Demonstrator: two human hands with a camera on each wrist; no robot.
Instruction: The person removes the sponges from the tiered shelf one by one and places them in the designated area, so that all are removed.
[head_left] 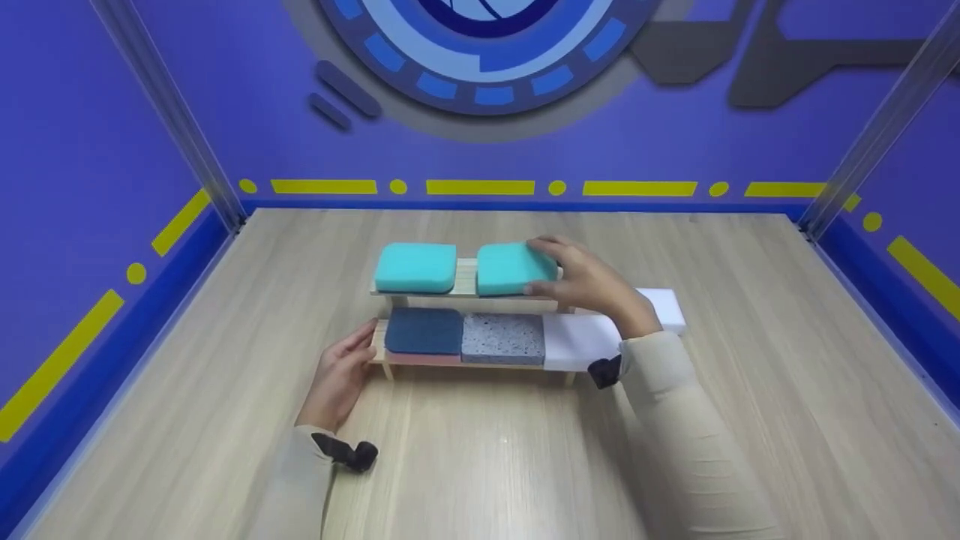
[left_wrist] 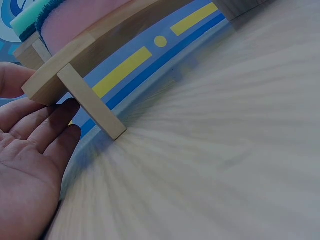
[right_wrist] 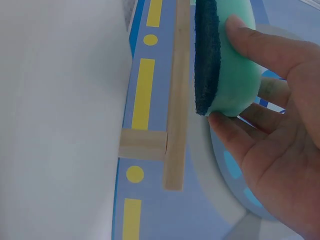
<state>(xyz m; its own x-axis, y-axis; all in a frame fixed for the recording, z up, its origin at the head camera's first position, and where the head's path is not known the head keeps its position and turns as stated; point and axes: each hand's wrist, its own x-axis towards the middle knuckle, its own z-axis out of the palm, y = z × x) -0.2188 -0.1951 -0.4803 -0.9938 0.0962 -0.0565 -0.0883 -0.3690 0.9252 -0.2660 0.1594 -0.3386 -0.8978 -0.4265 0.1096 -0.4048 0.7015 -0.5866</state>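
Observation:
My right hand [head_left: 589, 281] grips the right end of a teal sponge [head_left: 506, 268] at the upper shelf of a small two-tier wooden rack [head_left: 380, 343]. In the right wrist view this sponge's dark scouring layer [right_wrist: 206, 65] faces the upper plank [right_wrist: 177, 100], with a narrow gap showing between. With thumb above and fingers beneath, my left hand [head_left: 341, 375] holds the left end of the lower shelf. A second teal sponge [head_left: 416, 268] lies on the upper shelf's left side. Below stand a dark-blue-topped pink sponge [head_left: 424, 331], a grey speckled block [head_left: 502, 339] and a white block [head_left: 577, 339].
Another white block [head_left: 664, 309] lies right of the rack, partly hidden behind my right wrist. The wood-grain table [head_left: 480, 465] is bounded by blue patterned walls [head_left: 480, 161] at the back and sides.

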